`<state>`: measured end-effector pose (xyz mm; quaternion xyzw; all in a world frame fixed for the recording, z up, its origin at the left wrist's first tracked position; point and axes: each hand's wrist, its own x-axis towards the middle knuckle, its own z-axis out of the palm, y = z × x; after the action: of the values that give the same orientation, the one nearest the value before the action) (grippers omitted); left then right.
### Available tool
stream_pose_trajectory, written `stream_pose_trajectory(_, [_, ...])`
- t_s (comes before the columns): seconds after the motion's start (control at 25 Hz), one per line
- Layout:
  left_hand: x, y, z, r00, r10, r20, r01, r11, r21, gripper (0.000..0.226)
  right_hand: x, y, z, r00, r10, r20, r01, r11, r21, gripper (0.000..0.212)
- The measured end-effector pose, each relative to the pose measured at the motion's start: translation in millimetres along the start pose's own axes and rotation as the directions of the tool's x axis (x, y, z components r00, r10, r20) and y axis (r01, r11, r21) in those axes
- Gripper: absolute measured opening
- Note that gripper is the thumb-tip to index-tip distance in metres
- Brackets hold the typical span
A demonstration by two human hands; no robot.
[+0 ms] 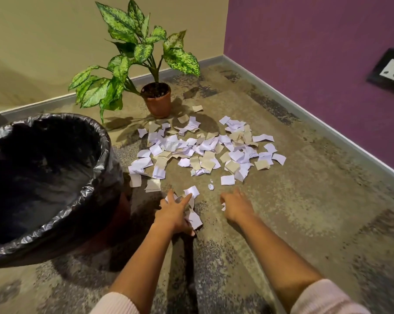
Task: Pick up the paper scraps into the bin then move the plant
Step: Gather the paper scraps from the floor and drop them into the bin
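No wording is legible anywhere; one paper scrap [170,145] bears faint printed lines, too blurred to read.

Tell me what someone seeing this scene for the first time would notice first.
A heap of paper scraps covers the floor centrally, with the left hand gripping some at its near edge and the right hand beside it. A potted plant stands behind by the wall, and a black-lined bin sits left.

Both arms reach forward, left hand [172,211] and right hand [235,207] each curled round paper scraps [195,219].
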<state>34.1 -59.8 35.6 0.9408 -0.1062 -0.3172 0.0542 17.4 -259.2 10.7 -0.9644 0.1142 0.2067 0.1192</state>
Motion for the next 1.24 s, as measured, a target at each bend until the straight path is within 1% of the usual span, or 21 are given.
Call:
stream_pose_trajectory(0.08, [6.6, 1.8, 5.9, 0.999, 0.02, -0.041, -0.019, 1.0, 0.02, 0.09, 4.3, 0.1, -2.5, 0.998, -0.047, -0.029, 0.047, 0.999, 0.014, 0.023])
stream_pose_trajectory(0.16, [12.5, 2.2, 10.2, 0.993, 0.036, -0.108, -0.033, 0.999, 0.029, 0.067, 9.7, -1.7, -7.0, 0.996, -0.054, -0.069, 0.06, 0.993, 0.098, 0.025])
stream_pose_trajectory(0.24, [18.2, 1.7, 9.3, 0.985, 0.043, -0.165, -0.044, 0.999, -0.003, 0.058, 17.0, -5.6, -13.3, 0.992, -0.044, -0.119, 0.067, 0.98, 0.19, 0.03])
stream_pose_trajectory(0.32, [24.0, 0.8, 4.7, 0.975, 0.056, -0.217, -0.067, 0.997, -0.042, 0.055, 26.0, -11.1, -19.9, 0.987, -0.038, -0.154, 0.079, 0.96, 0.268, 0.033])
stream_pose_trajectory(0.4, [29.6, 0.2, -0.8, 0.967, 0.053, -0.251, -0.078, 0.993, -0.091, 0.061, 36.3, -16.5, -25.5, 0.982, -0.055, -0.18, 0.116, 0.932, 0.344, 0.035])
stream_pose_trajectory(0.48, [35.7, -0.9, -5.3, 0.979, 0.024, -0.203, -0.048, 0.993, -0.111, 0.079, 47.3, -21.9, -28.9, 0.982, -0.1, -0.163, 0.154, 0.919, 0.363, 0.041])
stream_pose_trajectory(0.52, [37.8, -1.8, -7.0, 0.99, 0.014, -0.141, -0.028, 0.995, -0.095, 0.092, 52.2, -24.7, -29.2, 0.983, -0.131, -0.129, 0.168, 0.927, 0.336, 0.044])
stream_pose_trajectory(0.6, [41.2, -3.5, -8.7, 1.0, -0.007, -0.02, 0.006, 0.998, -0.057, 0.12, 59.7, -29.3, -26.4, 0.985, -0.172, -0.019, 0.172, 0.962, 0.213, 0.051])
stream_pose_trajectory(0.68, [43.8, -4.9, -7.4, 0.999, -0.024, 0.021, 0.025, 0.999, -0.042, 0.135, 59.1, -32.2, -19.7, 0.981, -0.181, 0.063, 0.176, 0.981, 0.082, 0.058])
stream_pose_trajectory(0.76, [44.9, -3.7, -3.8, 1.0, -0.022, 0.016, 0.022, 1.0, 0.015, 0.135, 54.0, -34.3, -8.9, 0.981, -0.184, 0.056, 0.184, 0.983, 0.014, 0.059])
stream_pose_trajectory(0.88, [46.1, 1.4, -2.3, 1.0, -0.009, -0.007, 0.01, 0.996, 0.091, 0.126, 47.1, -39.9, 6.0, 0.981, -0.195, -0.005, 0.195, 0.979, 0.055, 0.057])
stream_pose_trajectory(1.0, [46.5, 0.4, -7.9, 0.999, -0.012, -0.049, 0.015, 0.999, 0.044, 0.113, 43.5, -47.2, 10.2, 0.967, -0.24, -0.081, 0.247, 0.964, 0.096, 0.058])
stream_pose_trajectory(1.08, [43.8, -6.6, -9.1, 0.995, -0.012, -0.094, 0.014, 1.0, 0.021, 0.119, 41.7, -52.4, 9.2, 0.961, -0.259, -0.097, 0.272, 0.947, 0.169, 0.06])
stream_pose_trajectory(1.16, [39.5, -16.6, -6.0, 0.995, -0.001, -0.101, 0.004, 1.0, 0.03, 0.133, 40.2, -58.2, 8.2, 0.965, -0.239, -0.11, 0.259, 0.935, 0.241, 0.06])
stream_pose_trajectory(1.2, [37.6, -22.4, -4.8, 0.997, -0.003, -0.071, 0.002, 1.0, -0.013, 0.14, 39.7, -61.0, 7.5, 0.968, -0.227, -0.108, 0.247, 0.939, 0.24, 0.061])
stream_pose_trajectory(1.24, [35.5, -28.2, -4.5, 1.0, -0.014, -0.013, 0.013, 0.997, -0.081, 0.145, 39.7, -64.1, 6.9, 0.972, -0.222, -0.076, 0.234, 0.946, 0.223, 0.066])
